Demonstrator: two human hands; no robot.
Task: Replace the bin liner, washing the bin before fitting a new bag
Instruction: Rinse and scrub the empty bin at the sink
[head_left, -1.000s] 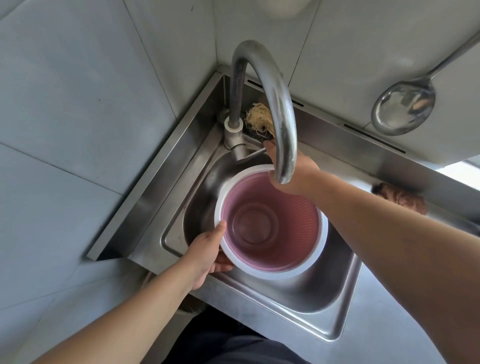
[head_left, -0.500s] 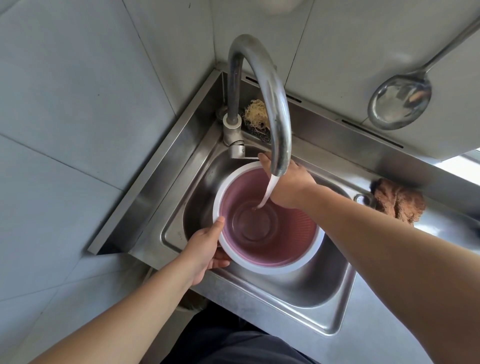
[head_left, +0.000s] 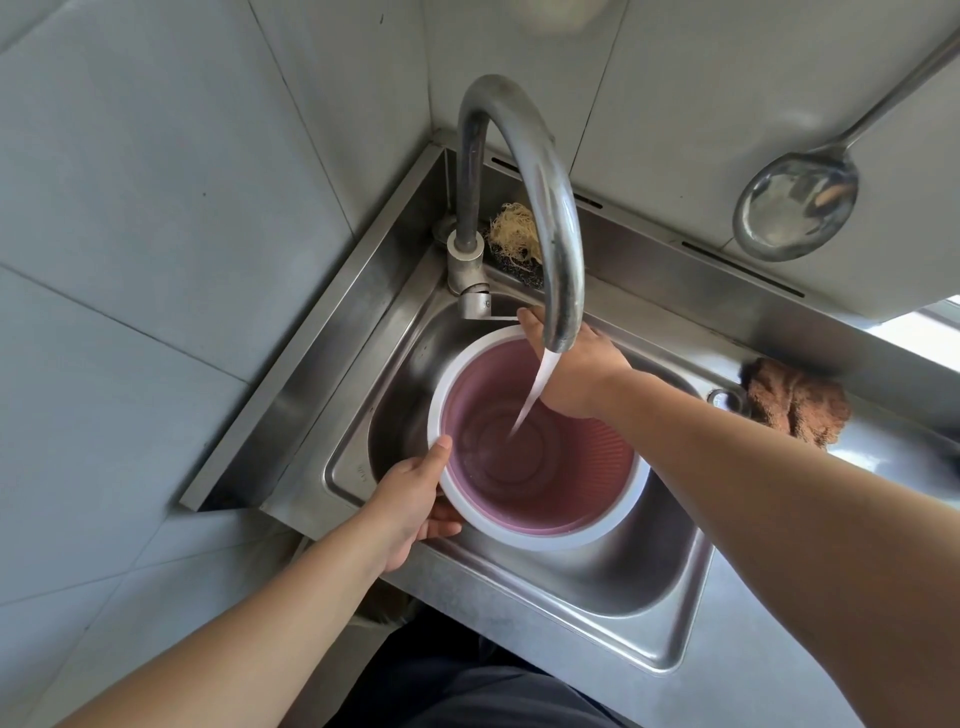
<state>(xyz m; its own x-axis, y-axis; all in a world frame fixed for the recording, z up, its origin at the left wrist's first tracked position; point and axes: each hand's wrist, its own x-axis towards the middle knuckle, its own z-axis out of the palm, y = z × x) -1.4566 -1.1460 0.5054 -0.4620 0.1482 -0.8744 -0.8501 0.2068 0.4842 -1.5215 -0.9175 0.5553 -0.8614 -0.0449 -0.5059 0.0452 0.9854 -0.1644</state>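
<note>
**A:** Where was the bin at that moment?

**B:** The round pink plastic bin with the white rim (head_left: 540, 467) sat inside the stainless steel sink basin (head_left: 597, 587), tilted so its open mouth faced up. It was directly under the spout of the curved grey metal tap (head_left: 524, 171).

**A:** Was water running?

**B:** Yes. A thin stream of water (head_left: 535, 395) fell from the tap's spout into the bin and landed near the middle of its ribbed floor.

**A:** And the hands?

**B:** The left hand (head_left: 410, 499) grasped the bin's white rim on the side farthest from the tap, thumb over the top edge and fingers curled underneath. The right hand (head_left: 576, 369) reached across beneath the spout, its fingertips at the tap's short lever. Whether it gripped the lever or only touched it I could not tell, since the spout covered the fingers.

**A:** What else lay around the tap?

**B:** Just behind the tap's base, a tangled pale straw-coloured scrubber (head_left: 514, 228) rested on a dark scouring pad (head_left: 519, 267) against the steel backsplash. Well to the right of the tap, a crumpled brown cloth (head_left: 795, 400) lay on the steel ledge. Up on the tiled wall to the right of the tap hung a shiny metal ladle (head_left: 795, 208), bowl downward.
</note>
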